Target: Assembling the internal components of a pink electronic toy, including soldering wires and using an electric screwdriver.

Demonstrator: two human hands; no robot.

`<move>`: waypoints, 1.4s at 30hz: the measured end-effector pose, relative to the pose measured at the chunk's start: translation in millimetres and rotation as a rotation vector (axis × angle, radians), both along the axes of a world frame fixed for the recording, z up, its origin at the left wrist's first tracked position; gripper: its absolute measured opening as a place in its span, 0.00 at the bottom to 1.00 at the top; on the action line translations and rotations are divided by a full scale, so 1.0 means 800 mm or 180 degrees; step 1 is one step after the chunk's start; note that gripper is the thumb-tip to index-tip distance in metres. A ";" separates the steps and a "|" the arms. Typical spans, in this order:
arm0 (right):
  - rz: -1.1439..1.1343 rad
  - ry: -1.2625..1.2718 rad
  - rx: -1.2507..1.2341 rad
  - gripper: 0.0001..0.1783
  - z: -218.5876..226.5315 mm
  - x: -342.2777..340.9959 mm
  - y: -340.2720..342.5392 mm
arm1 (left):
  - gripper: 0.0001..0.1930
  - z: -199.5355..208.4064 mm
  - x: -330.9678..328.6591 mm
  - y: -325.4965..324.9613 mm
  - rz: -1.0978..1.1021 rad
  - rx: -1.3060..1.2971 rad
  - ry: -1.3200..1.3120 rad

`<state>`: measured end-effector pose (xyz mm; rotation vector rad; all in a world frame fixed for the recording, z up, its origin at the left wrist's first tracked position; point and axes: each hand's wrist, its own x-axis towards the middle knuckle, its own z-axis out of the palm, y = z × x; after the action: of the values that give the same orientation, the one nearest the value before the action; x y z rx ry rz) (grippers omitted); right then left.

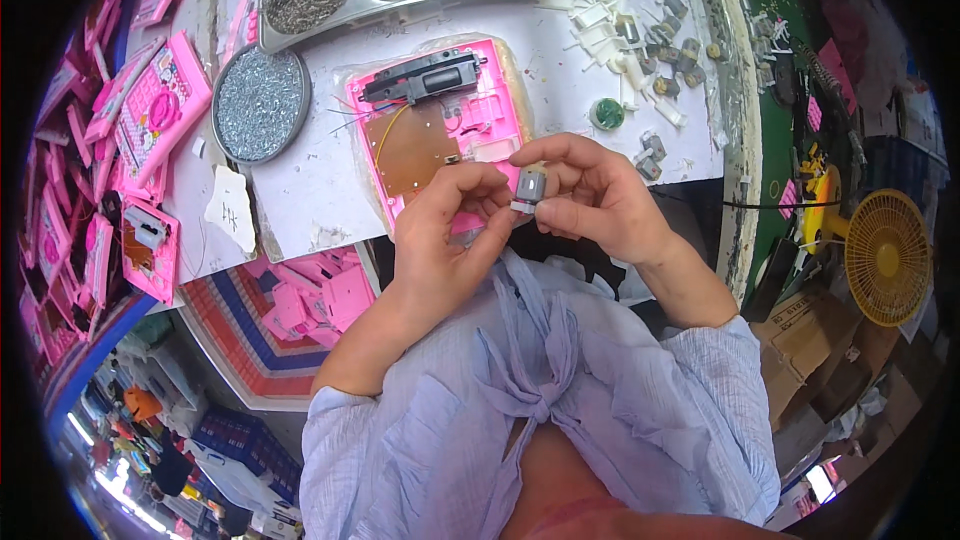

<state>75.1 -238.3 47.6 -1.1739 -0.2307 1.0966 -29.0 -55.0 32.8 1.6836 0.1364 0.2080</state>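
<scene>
Seen from the head camera, a worker in a pale blue shirt handles a small metal motor above the near edge of a pink plastic housing at a white work surface. The right hand pinches the motor between thumb and fingertips; the left hand curls narrowly beside it, its fingertips next to a white plastic piece at the motor's lower end, though whether they grip it cannot be told. The step in hand appears to be fitting or adjusting that piece on the motor, a move that calls for a steady right-hand pinch and fine alignment by the left thumb and fingers.

Inside the open housing lie a brown circuit board, a black module and loose wires. To the left sits a round dish of small screws; to the right, loose motors and white plastic parts are scattered near a green round container.
</scene>
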 end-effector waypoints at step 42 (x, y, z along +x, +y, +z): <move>0.0068 -0.4385 0.0281 0.24 -0.014 0.017 0.014 | 0.12 -0.001 0.006 0.056 0.0047 0.0741 -0.0616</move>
<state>88.7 -227.0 36.1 -1.6746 -1.3214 0.1149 -24.5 -10.2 32.0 1.8831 -0.0215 0.4093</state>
